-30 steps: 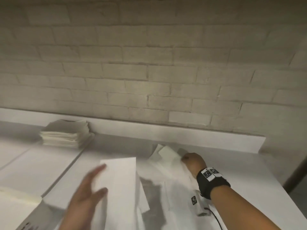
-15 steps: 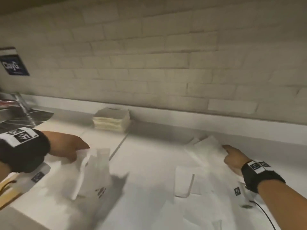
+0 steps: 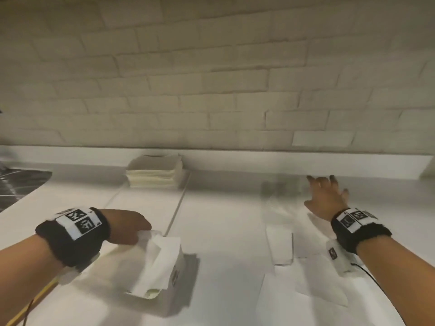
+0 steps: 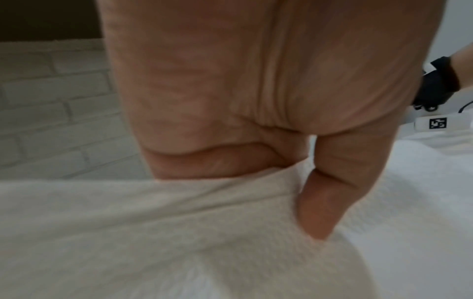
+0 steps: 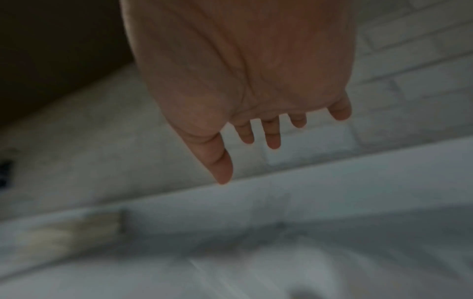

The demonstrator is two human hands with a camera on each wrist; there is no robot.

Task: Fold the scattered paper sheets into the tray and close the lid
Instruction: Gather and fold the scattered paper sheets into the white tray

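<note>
Pinching a white paper sheet (image 3: 155, 262) between curled fingers and thumb, the left hand (image 3: 128, 228) holds it over the open white tray (image 3: 175, 277), a small box at the near left of the counter (image 3: 223, 231). The sheet is soft, finely textured and creased, and it drapes down into the box, where pale folded paper shows at the near end. Dark print marks the box's side, too blurred to read. In the left wrist view the thumb (image 4: 330, 202) presses into the same sheet (image 4: 153, 232).

More sheets (image 3: 303, 285) lie flat and scattered on the counter at the right, one smaller folded piece (image 3: 281, 247) among them. The right hand (image 3: 327, 198) hovers above them near the back ledge, fingers spread and straight, holding nothing; the right wrist view shows the open palm (image 5: 245, 70) likewise.

Both wrists wear black bands with square black-and-white code tags (image 3: 80, 221), which carry no readable words. A stack of folded paper (image 3: 155, 171) sits against the brick wall (image 3: 211, 78).
</note>
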